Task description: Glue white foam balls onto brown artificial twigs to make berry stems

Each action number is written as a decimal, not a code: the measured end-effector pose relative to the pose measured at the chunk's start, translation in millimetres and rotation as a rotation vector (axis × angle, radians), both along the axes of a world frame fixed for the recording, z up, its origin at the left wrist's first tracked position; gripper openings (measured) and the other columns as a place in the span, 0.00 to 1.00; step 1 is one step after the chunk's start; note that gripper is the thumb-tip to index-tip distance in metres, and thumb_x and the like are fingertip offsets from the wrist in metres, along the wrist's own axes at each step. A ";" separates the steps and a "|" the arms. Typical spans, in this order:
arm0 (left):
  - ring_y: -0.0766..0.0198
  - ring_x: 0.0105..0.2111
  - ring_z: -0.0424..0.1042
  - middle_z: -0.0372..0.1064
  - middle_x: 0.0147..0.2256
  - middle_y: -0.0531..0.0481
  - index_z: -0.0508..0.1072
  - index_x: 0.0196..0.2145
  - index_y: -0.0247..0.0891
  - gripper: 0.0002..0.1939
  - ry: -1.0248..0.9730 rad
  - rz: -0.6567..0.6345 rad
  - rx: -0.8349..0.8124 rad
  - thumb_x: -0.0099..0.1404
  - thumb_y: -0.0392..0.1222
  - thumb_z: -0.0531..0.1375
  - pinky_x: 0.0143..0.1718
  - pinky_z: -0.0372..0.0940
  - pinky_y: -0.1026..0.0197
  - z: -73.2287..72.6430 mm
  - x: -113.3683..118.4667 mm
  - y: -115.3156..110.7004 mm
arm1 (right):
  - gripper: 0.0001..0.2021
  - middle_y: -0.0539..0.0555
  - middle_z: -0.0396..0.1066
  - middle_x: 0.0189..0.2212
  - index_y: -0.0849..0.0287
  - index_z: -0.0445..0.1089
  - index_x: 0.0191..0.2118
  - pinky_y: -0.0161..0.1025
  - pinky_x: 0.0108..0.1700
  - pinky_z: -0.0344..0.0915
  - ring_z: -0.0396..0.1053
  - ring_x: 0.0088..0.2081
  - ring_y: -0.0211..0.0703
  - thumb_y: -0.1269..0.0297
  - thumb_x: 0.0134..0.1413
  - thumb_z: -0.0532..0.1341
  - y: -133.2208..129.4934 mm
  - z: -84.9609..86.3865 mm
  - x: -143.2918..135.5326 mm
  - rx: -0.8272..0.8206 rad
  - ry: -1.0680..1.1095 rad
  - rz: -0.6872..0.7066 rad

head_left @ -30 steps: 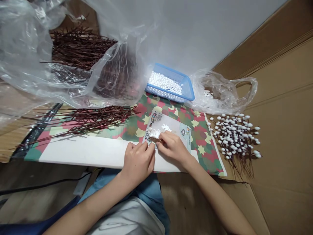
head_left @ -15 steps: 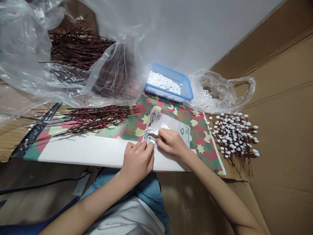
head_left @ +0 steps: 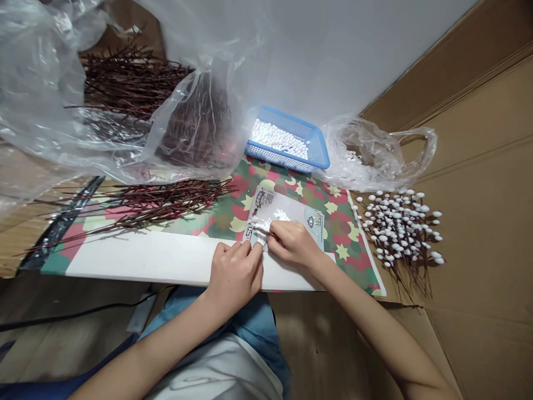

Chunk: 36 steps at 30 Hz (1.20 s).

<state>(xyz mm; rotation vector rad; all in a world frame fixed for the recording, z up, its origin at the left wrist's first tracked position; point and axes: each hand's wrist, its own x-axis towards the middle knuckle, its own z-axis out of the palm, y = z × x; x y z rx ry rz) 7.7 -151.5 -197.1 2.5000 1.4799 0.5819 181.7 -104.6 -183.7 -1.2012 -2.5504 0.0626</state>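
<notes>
My left hand (head_left: 236, 271) rests closed at the front edge of the board, its fingertips curled down out of sight. Close beside it, my right hand (head_left: 293, 241) is closed over a printed card (head_left: 295, 210), its fingers pinched against a white substance (head_left: 261, 224) smeared on the card. Whatever either hand grips is too small or hidden to name. A small white heap (head_left: 280, 215) lies on the card just beyond my right hand. Brown twigs (head_left: 166, 203) lie loose to the left of the hands.
A blue basket (head_left: 318, 145) holds small white balls behind the card. Right of it sits a clear plastic bag (head_left: 375, 166) with white bits inside. White-tipped stems (head_left: 402, 233) lie at the right. A large plastic bag (head_left: 200, 128) with twigs fills the back left.
</notes>
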 end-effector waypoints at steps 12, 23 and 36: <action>0.58 0.29 0.69 0.72 0.27 0.50 0.71 0.33 0.39 0.06 0.020 -0.016 -0.006 0.65 0.36 0.55 0.30 0.46 0.54 0.0 -0.1 1.2 | 0.10 0.47 0.55 0.18 0.55 0.53 0.25 0.36 0.27 0.47 0.49 0.22 0.37 0.74 0.54 0.51 9.7 -6.2 3.6 0.123 -0.045 -0.009; 0.58 0.31 0.70 0.73 0.29 0.50 0.71 0.33 0.40 0.05 0.024 -0.035 -0.067 0.63 0.35 0.56 0.30 0.46 0.54 -1.0 -1.3 2.3 | 0.10 0.47 0.57 0.18 0.55 0.55 0.26 0.35 0.26 0.49 0.50 0.22 0.38 0.73 0.58 0.50 17.3 -3.1 6.3 0.193 -0.081 0.175; 0.58 0.31 0.72 0.73 0.28 0.50 0.70 0.31 0.39 0.05 -0.028 -0.014 -0.073 0.64 0.35 0.55 0.30 0.46 0.54 0.7 -0.6 1.8 | 0.13 0.44 0.48 0.17 0.55 0.48 0.23 0.34 0.24 0.47 0.48 0.19 0.33 0.73 0.53 0.53 4.0 28.6 41.8 0.070 0.107 -0.134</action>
